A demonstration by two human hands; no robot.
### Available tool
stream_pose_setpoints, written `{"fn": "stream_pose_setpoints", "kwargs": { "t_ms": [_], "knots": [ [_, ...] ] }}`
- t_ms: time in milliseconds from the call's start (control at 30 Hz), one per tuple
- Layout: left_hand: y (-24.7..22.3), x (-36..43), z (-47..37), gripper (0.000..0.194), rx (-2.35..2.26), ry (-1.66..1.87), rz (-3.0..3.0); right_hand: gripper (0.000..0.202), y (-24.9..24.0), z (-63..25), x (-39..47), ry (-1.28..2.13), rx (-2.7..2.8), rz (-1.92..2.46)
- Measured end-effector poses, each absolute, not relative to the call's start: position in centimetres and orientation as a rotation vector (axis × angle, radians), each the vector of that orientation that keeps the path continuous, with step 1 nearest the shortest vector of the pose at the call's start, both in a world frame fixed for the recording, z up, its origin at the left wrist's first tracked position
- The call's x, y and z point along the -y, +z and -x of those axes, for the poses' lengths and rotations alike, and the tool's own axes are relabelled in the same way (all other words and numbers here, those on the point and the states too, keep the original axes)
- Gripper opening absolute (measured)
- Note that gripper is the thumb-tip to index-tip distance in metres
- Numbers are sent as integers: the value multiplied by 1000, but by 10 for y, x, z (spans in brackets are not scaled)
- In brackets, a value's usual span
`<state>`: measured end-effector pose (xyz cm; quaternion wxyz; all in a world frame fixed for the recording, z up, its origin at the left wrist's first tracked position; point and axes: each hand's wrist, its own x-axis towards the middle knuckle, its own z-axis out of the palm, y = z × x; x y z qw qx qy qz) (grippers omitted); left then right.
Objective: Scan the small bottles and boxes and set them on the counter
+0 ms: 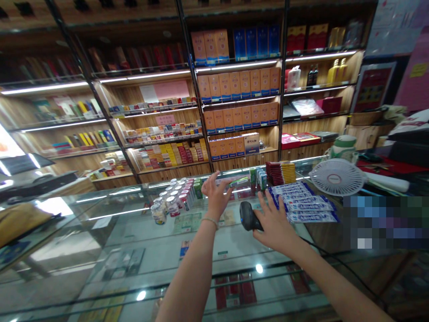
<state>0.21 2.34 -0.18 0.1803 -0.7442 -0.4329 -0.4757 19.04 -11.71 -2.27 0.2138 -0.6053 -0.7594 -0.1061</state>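
My left hand (pixel 216 195) is over the glass counter, its thumb and a finger closed at the near end of a thin green pack (pixel 239 182); its other fingers are raised. In my right hand (pixel 276 226) is a black barcode scanner (pixel 247 215), gripped between thumb and forefinger with the remaining fingers spread. The scanner's head points left, and its handle is partly hidden by the hand. Just beyond the right fingers lie blue-and-white packets (pixel 304 201). Rows of cans (pixel 172 203) stand to the left of my left hand.
Small upright packs (pixel 260 178) and a stack of red-and-yellow boxes (pixel 280 173) stand at the counter's far side. A white fan (pixel 337 177) and a green-topped jug (pixel 345 147) are at the right. A dark cable (pixel 338 259) runs beneath my right arm. Stocked shelves (pixel 239 100) line the wall.
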Motion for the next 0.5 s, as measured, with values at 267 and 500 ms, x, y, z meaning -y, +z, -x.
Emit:
{"fn": "stream_pose_setpoints", "kwargs": {
  "t_ms": [267, 500],
  "knots": [
    [-1, -24, -3, 25, 1200, -1368, 2094, 73, -19, -200, 117, -189, 2263, 1643],
    [2, -23, -3, 23, 1164, -1397, 2089, 70, 13, -210, 63, -254, 2017, 1783]
  ]
}}
